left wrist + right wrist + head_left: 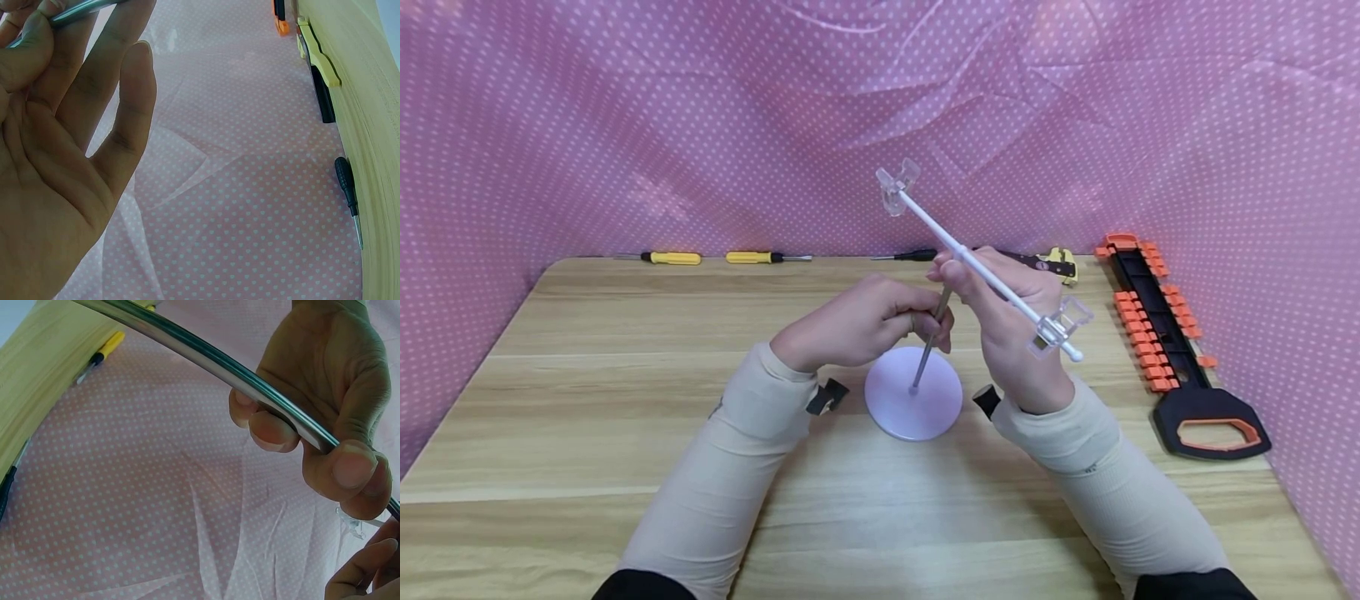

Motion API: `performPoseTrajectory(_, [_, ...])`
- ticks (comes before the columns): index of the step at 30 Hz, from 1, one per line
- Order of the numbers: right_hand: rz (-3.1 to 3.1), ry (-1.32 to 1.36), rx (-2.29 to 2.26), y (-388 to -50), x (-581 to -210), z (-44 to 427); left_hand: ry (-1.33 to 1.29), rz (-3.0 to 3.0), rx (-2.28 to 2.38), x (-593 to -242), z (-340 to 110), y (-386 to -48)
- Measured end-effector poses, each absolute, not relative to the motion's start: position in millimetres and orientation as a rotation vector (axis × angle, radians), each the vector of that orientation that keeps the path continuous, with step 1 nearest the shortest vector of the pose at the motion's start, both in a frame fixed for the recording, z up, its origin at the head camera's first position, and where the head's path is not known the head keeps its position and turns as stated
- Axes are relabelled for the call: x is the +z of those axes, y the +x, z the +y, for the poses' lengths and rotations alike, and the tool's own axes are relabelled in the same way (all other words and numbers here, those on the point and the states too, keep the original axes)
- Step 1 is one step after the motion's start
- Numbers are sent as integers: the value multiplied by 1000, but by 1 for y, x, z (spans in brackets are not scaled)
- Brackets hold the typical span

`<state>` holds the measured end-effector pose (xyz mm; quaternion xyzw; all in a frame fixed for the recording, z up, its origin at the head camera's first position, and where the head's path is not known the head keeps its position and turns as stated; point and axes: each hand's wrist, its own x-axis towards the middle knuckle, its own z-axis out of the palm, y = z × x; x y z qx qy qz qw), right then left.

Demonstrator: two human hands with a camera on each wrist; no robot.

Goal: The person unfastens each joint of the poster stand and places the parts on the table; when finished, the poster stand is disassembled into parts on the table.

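The left hand (872,321) pinches the metal pole (922,365) between thumb and fingers. The right hand (1009,335) grips higher up, its fingertips gathered at the pole's upper end; whether they also press the white bar (932,224) cannot be told. The round base (917,421) is below the left-hand grip; whether it lies flat cannot be told.

The step looks like steadying and adjusting the pole where the two grips nearly meet. Done well, the left hand would stay firm while the right does any turning, in line with the pole, so that it neither bends nor tips. The bar reaches out either side of the right-hand grip, so its clear clips (893,200) should be kept from knocking the wrist.
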<state>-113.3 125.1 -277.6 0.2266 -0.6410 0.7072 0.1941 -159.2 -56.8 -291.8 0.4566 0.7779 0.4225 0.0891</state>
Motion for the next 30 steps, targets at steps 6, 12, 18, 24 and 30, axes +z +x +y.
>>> performPoseTrajectory(6, [-1802, 620, 1977, -115, -280, 126, 1361, 2315, 1263, -292, -57, -159])
performPoseTrajectory(12, [-1842, 587, 1936, -114, -280, 126, 1352, 2322, 1260, -291, -57, -158])
performPoseTrajectory(18, [-1859, 561, 1922, -114, -280, 126, 1346, 2327, 1256, -290, -57, -157])
performPoseTrajectory(24, [-1872, 546, 1890, -112, -279, 126, 1344, 2318, 1261, -291, -57, -158])
performPoseTrajectory(30, [-1874, 544, 1878, -111, -279, 125, 1354, 2327, 1245, -292, -57, -158])
